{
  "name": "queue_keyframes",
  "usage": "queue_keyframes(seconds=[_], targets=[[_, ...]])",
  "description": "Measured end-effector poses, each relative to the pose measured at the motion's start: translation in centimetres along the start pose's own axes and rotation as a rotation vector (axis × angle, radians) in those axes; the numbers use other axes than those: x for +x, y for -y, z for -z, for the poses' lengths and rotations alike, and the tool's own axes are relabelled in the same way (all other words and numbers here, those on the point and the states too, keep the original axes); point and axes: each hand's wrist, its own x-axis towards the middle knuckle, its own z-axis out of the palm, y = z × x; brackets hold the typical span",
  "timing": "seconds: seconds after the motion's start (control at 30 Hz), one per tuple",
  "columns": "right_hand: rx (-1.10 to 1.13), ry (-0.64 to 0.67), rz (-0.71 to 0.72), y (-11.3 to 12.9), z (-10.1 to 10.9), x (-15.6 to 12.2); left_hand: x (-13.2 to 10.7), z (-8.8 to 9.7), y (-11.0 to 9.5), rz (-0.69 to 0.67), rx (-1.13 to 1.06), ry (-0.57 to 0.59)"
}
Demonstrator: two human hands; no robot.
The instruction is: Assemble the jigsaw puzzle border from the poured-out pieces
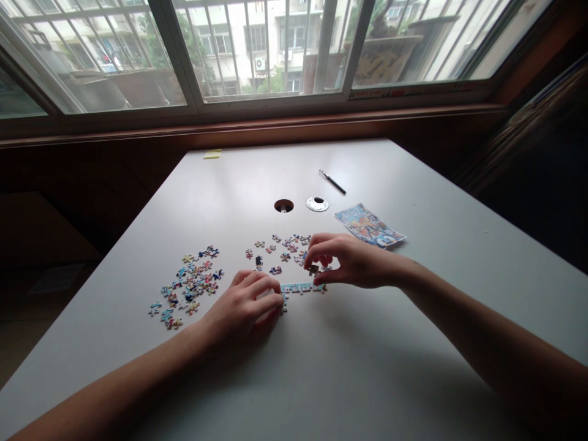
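A short strip of joined jigsaw pieces point(303, 288), light blue along its top, lies on the white table and turns down at its left end. My left hand point(255, 297) rests at that left corner with curled fingers, thumb and fingertips on the strip's edge and partly covering it. Just above the strip's right end, my right hand point(342, 260) pinches a dark brownish puzzle piece point(313, 269) between thumb and fingers. Loose puzzle pieces point(290, 246) lie scattered beyond both hands. A larger heap of loose pieces point(197, 278) spreads to the left of my left hand.
A colourful picture sheet point(370, 225) lies beyond my right hand. Farther back are a pen point(332, 182), a round metallic cover point(317, 204) and a cable hole point(283, 206) in the table. A yellow sticky note point(212, 154) is at the far left edge, below the window.
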Motion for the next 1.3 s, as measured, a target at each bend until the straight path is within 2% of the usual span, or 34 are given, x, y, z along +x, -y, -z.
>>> queue_keyframes(seconds=[1.3], targets=[[0.012, -0.013, 0.014, -0.11, -0.17, -0.16, 0.00, 0.04, 0.01, 0.002, 0.000, -0.001]])
